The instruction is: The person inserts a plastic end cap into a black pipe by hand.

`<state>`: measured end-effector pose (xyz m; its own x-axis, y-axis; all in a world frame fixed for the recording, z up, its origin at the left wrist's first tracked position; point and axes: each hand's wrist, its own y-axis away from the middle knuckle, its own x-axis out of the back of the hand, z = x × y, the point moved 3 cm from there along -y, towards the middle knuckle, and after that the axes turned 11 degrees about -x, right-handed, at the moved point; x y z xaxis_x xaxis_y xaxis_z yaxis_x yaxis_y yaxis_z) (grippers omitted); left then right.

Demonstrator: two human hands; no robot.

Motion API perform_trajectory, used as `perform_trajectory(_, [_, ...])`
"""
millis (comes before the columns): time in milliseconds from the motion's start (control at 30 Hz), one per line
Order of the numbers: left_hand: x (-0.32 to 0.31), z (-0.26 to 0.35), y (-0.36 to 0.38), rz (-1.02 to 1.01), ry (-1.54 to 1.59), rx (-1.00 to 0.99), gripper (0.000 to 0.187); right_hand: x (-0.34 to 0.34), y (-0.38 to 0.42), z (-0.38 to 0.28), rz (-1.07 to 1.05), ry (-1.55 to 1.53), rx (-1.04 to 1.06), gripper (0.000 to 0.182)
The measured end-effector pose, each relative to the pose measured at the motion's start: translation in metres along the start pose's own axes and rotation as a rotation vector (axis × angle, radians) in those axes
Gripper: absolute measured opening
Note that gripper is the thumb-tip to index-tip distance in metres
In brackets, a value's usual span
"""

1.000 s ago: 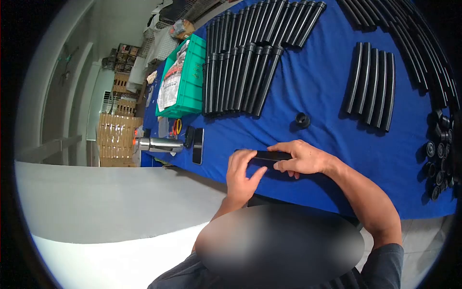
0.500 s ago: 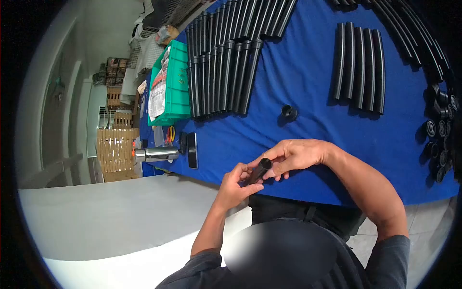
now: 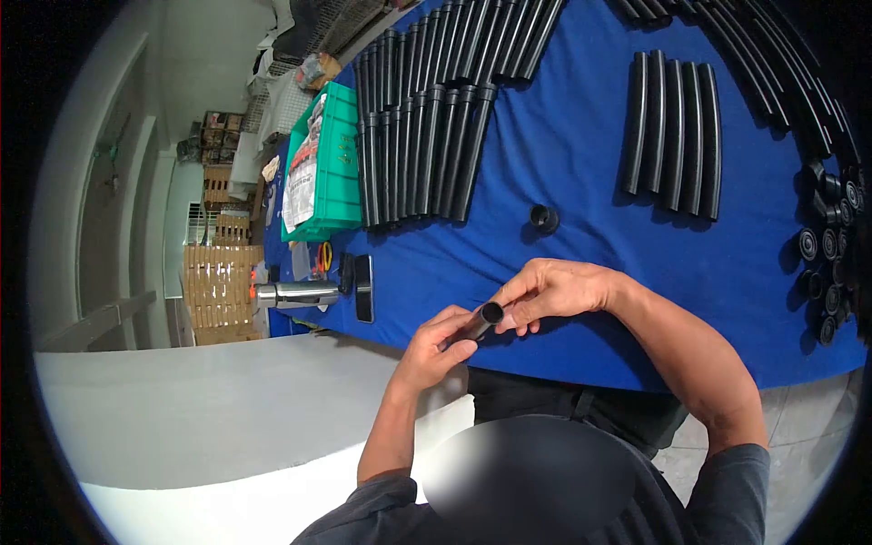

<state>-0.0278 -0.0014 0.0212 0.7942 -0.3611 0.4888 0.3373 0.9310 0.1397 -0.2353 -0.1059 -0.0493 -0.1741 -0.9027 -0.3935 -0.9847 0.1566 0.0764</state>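
Black tube (image 3: 480, 324) sits at the blue cloth's (image 3: 581, 136) near edge, open end up, left hand (image 3: 438, 352) wrapped round it; right hand (image 3: 556, 291) at the rim, can't tell if gripping. Loose left fingers could drop it. Beyond, loose collar (image 3: 544, 219) could roll if knocked. Farther, collared tubes (image 3: 430, 154) could shift if bumped.

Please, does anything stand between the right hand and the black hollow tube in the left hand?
Nothing visible: the right hand is beside the open end of the black hollow tube, which the left hand holds.
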Motion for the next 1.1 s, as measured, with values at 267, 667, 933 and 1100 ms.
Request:
perform_trajectory(267, [-0.004, -0.015, 0.019, 0.008, 0.455, 0.17, 0.052, -0.001, -0.004, 0.004, -0.081, 0.041, -0.018, 0.034])
perform_trajectory(667, [0.009, 0.012, -0.017, 0.061, -0.393, -0.112, 0.034, 0.005, 0.001, -0.009, 0.189, 0.111, -0.068, 0.043])
perform_trajectory(933, [-0.017, -0.007, -0.005, 0.463, -0.086, -0.144, 0.029, 0.004, 0.002, -0.012, 0.669, 0.432, 0.224, 0.041])
perform_trajectory(1100, [-0.046, -0.04, -0.023, 0.335, 1.402, 0.327, 0.042, -0.001, 0.004, -0.018, 0.601, 0.393, 0.233, 0.038])
